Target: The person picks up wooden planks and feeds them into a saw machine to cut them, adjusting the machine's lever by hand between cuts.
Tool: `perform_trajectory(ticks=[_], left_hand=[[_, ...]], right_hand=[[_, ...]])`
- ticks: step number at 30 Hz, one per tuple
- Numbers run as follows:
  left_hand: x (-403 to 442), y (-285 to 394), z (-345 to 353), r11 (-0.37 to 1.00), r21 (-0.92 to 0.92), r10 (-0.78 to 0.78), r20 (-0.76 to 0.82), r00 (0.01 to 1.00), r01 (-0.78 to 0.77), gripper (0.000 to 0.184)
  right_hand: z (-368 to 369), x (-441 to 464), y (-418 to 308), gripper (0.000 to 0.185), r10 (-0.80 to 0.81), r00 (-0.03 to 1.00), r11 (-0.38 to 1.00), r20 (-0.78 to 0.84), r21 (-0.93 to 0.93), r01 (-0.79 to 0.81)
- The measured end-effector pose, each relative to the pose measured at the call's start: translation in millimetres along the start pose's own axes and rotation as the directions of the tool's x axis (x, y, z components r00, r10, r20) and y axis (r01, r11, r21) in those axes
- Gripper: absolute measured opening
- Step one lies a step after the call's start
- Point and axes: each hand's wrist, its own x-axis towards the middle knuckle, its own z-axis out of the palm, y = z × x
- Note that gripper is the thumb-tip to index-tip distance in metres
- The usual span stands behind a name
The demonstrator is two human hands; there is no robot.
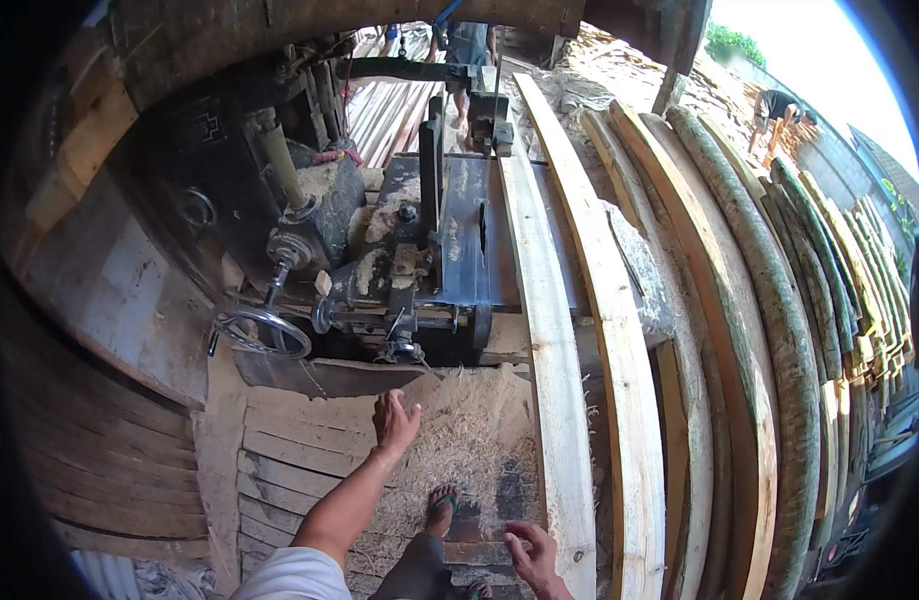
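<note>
My left hand [397, 422] hangs in the air above the sawdust in front of a band saw [470, 230]. Its fingers are apart and nothing is in it. Low in the view, my right hand [533, 558] is beside the near end of a long sawn plank [550, 350]. Its fingers are loosely bent, with a gap at the thumb, and I see nothing held; whether it touches the plank is unclear. The plank's far end lies on the saw's metal table, close to the blade guide [503, 138]. A second plank [605, 290] runs alongside to the right.
A handwheel [262, 332] sticks out at the machine's left front. Sawdust [470, 410] is heaped on the slatted floor by my foot [442, 508]. Rough slabs and a bark-covered log [770, 290] line the right. One person [470, 50] stands behind the saw; another [777, 108] bends at far right.
</note>
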Motion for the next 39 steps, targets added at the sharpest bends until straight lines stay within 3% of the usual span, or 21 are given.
perform_trajectory(ticks=[1,2,3,5,7,10,11,12,15,16,18,19,22,25,26,28,29,31,32,34,39], left_hand=[[-65.6,-19.9,11.9,0.999,-0.045,-0.016,0.152,0.988,0.023,0.047],[-132.4,-27.6,9.0,0.988,0.013,-0.143,0.415,0.898,0.152,0.051],[-199.3,-22.3,-5.0,0.977,0.096,-0.212,0.564,0.798,0.191,0.055],[-310.0,-2.6,-46.7,0.943,0.170,-0.297,0.816,0.496,0.284,0.057],[-411.6,-3.7,-61.2,0.931,0.147,-0.311,0.802,0.510,0.335,0.055],[-518.4,11.3,-93.9,0.931,0.191,-0.322,0.828,0.459,0.310,0.054],[-534.0,23.6,-103.2,0.939,0.211,-0.316,0.841,0.439,0.273,0.054],[-550.6,35.2,-109.3,0.961,0.206,-0.269,0.855,0.443,0.186,0.054],[-587.4,80.5,-117.0,0.994,0.011,-0.058,0.886,0.460,0.104,0.055],[-597.6,98.5,-120.4,0.997,-0.076,0.054,0.856,0.513,0.023,0.051],[-622.4,135.7,-135.4,0.980,-0.189,0.115,0.790,0.602,0.060,0.049],[-635.5,149.2,-147.2,0.966,-0.249,0.151,0.754,0.639,0.066,0.047],[-701.4,165.4,-179.9,0.928,-0.311,0.075,0.697,0.713,0.207,0.043],[-791.9,119.6,-217.1,0.927,-0.331,0.064,0.601,0.796,0.176,0.040],[-832.2,89.8,-235.8,0.928,-0.317,0.019,0.566,0.824,0.197,0.039],[-934.3,14.4,-282.9,0.913,-0.170,-0.249,0.488,0.836,0.371,0.037],[-1002.5,-65.7,-289.9,0.829,-0.187,-0.410,0.437,0.801,0.527,0.036],[-1139.9,-116.0,-378.7,0.504,-0.036,-0.770,0.433,0.468,0.863,0.032],[-1195.9,-119.5,-416.4,0.337,0.040,-0.865,0.409,0.292,0.941,0.032],[-1278.3,-114.5,-472.0,0.154,0.112,-0.925,0.366,0.103,0.982,0.031],[-1454.8,-98.3,-547.7,-0.017,0.112,-0.948,0.314,-0.051,0.994,0.030]], right_hand=[[-30.2,-55.0,15.5,0.028,-0.147,0.969,0.981,-0.201,-0.153,0.117],[-61.5,-105.6,17.8,0.025,-0.195,0.914,0.972,-0.356,-0.194,0.131],[-95.1,-157.4,9.2,0.030,0.013,0.913,0.939,-0.407,-0.309,-0.151],[-132.6,-256.8,104.1,0.039,0.073,0.839,0.931,-0.539,-0.266,-0.251],[-157.1,-345.1,121.6,0.048,0.457,0.806,0.844,-0.376,-0.104,-0.527],[-163.4,-442.3,157.7,0.055,0.582,0.809,0.778,-0.077,-0.236,-0.582],[-157.1,-458.1,179.5,0.058,0.539,0.839,0.833,-0.070,-0.097,-0.544],[-150.2,-475.2,196.3,0.061,0.496,0.866,0.868,-0.071,0.046,-0.494],[-157.7,-473.1,173.6,0.071,0.481,0.874,0.870,0.072,0.082,-0.486],[-153.7,-476.3,198.7,0.073,0.412,0.907,0.900,0.090,0.119,-0.420],[-137.7,-481.9,240.4,0.074,0.258,0.966,0.937,0.036,0.235,-0.259],[-133.4,-489.7,246.0,0.074,0.259,0.965,0.943,0.036,0.208,-0.261],[-139.4,-512.7,202.7,0.069,0.344,0.934,0.916,0.097,0.185,-0.357],[-125.1,-528.0,179.9,0.070,0.194,0.974,0.947,0.116,0.237,-0.217],[-104.2,-520.1,196.7,0.070,0.183,0.980,0.962,0.075,0.192,-0.194],[-82.9,-524.3,207.1,0.070,0.162,0.986,0.975,0.043,0.144,-0.166],[-77.7,-536.5,193.7,0.070,0.159,0.986,0.975,0.044,0.152,-0.164],[-63.0,-573.1,188.3,0.072,0.156,0.984,0.958,0.082,0.229,-0.171],[-59.0,-600.4,188.4,0.075,0.179,0.980,0.956,0.092,0.218,-0.195],[-53.7,-642.4,211.2,0.082,0.170,0.981,0.977,0.096,0.113,-0.181],[-68.4,-807.4,289.7,0.086,0.166,0.981,0.981,0.095,0.086,-0.174]])
